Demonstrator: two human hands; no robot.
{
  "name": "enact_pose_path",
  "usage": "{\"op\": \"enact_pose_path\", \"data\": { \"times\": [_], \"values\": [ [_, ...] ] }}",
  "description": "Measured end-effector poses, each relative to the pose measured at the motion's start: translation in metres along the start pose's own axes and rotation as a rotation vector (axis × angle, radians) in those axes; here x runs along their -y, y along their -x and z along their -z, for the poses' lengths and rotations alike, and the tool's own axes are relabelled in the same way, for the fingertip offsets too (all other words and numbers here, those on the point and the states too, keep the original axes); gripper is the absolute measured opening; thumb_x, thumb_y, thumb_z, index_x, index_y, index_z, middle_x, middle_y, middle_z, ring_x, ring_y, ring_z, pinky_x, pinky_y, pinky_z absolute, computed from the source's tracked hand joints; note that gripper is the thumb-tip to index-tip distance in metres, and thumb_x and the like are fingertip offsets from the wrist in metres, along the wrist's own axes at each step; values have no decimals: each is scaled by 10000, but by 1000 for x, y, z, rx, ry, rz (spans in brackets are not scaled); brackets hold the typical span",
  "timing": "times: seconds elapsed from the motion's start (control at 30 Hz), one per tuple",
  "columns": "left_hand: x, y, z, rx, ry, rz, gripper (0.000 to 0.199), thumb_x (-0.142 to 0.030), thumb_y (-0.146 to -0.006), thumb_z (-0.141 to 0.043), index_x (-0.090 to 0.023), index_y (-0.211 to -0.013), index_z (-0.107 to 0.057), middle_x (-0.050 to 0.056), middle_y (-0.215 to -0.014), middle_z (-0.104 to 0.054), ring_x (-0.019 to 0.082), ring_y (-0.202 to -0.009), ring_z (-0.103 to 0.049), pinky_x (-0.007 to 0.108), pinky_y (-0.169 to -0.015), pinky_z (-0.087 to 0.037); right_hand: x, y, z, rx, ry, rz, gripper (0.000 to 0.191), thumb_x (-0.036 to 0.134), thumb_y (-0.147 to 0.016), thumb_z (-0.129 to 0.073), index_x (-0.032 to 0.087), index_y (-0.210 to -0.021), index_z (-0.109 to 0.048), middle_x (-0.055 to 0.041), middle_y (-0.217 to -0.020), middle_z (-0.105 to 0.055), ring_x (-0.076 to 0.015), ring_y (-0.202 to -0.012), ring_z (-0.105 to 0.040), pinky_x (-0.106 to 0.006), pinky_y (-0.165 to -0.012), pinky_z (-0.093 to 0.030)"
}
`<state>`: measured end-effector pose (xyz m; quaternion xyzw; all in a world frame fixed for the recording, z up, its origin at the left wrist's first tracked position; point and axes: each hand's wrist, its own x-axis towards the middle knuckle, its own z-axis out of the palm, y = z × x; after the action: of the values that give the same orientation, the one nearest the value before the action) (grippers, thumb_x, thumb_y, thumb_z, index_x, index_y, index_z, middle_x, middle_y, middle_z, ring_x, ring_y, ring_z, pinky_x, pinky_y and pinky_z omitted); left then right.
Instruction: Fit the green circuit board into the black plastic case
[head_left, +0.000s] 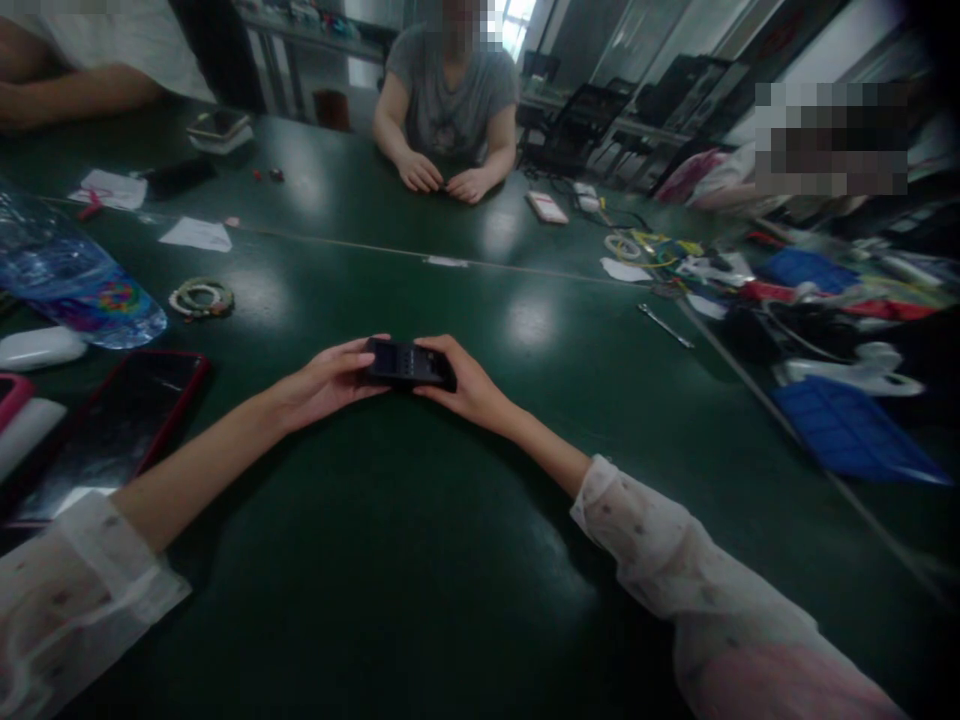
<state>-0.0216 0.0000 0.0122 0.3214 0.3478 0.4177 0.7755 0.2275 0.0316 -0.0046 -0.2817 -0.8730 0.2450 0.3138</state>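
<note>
In the head view, the left hand and the right hand meet over the dark green table, both grasping one small black boxy device. The left hand holds its left end, with the thumb on the upper face, and the right hand holds its right end between thumb and fingers. The device lies lengthwise between them, roughly mid-table in front of the person; whether its underside touches the tabletop I cannot tell. Both forearms come out of sheer white sleeves. To the left of the hands lie a smartphone with a red edge, a white rounded object and a clear plastic bottle with a colourful label, tipped on its side, with beaded bracelets just beside its base. Beyond these are a sheet of white paper and red-handled scissors. To the right, a metal wrench lies near a tabletop seam, and past it are a blue tray and a tangle of yellow cable. Across the table, a person in a grey T-shirt sits with both hands near each other on the tabletop; what is between them is too small to tell.
</note>
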Motion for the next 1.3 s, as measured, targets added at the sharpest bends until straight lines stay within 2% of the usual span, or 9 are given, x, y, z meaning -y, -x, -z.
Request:
{"op": "enact_pose_path", "data": {
  "times": [0.2,0.37,0.63,0.8,1.03,1.17,1.3],
  "values": [
    [-3,3,-4,-54,-9,18,441,-170,-839,-630,-195,-1278,-590,115,-1285,-623,278,-1250,-560,409,-1096,-455,1,0,1,-3,-12,-4,616,348,-833,-710,322,-1364,-399,-75,-1328,-544,-275,-1232,-548,-503,-1014,-486],
    [-4,4,-4,-49,-10,28,464,-158,-828,-626,-183,-1289,-586,125,-1291,-610,288,-1258,-546,427,-1104,-442,1,1,1,-3,-18,18,618,326,-831,-715,319,-1361,-397,-74,-1333,-535,-265,-1226,-553,-490,-1012,-490],
    [-4,3,-4,-69,26,41,367,-202,-877,-623,-161,-1241,-608,149,-1349,-585,284,-1272,-542,381,-1035,-508,1,2,1,-11,13,-19,642,398,-825,-715,314,-1372,-390,-79,-1332,-550,-280,-1217,-560,-506,-1001,-489],
    [-3,-2,3,-38,75,57,321,-218,-908,-608,-148,-1221,-618,164,-1317,-609,280,-1252,-566,389,-1030,-517,-1,2,1,-19,94,-15,623,423,-844,-695,285,-1376,-402,-95,-1310,-564,-284,-1201,-555,-505,-1003,-477],
    [-2,-5,3,-56,168,72,293,-165,-929,-552,-117,-1211,-617,165,-1208,-669,262,-1173,-626,377,-984,-548,-4,1,-2,-39,112,-16,640,437,-833,-711,243,-1367,-415,-119,-1312,-565,-291,-1199,-555,-498,-1002,-473],
    [-2,-4,2,-49,204,85,293,-161,-931,-542,-111,-1210,-618,160,-1165,-691,259,-1152,-641,393,-1006,-529,-1,1,-3,-42,165,-13,634,455,-836,-702,234,-1358,-418,-124,-1285,-578,-293,-1167,-567,-494,-978,-488],
    [-3,-4,3,6,227,85,283,-189,-946,-515,-112,-1193,-629,147,-1152,-703,253,-1144,-648,410,-1056,-480,1,1,-3,-46,211,-21,648,476,-837,-695,218,-1361,-414,-131,-1273,-584,-294,-1138,-575,-490,-950,-504]
  ]
}}
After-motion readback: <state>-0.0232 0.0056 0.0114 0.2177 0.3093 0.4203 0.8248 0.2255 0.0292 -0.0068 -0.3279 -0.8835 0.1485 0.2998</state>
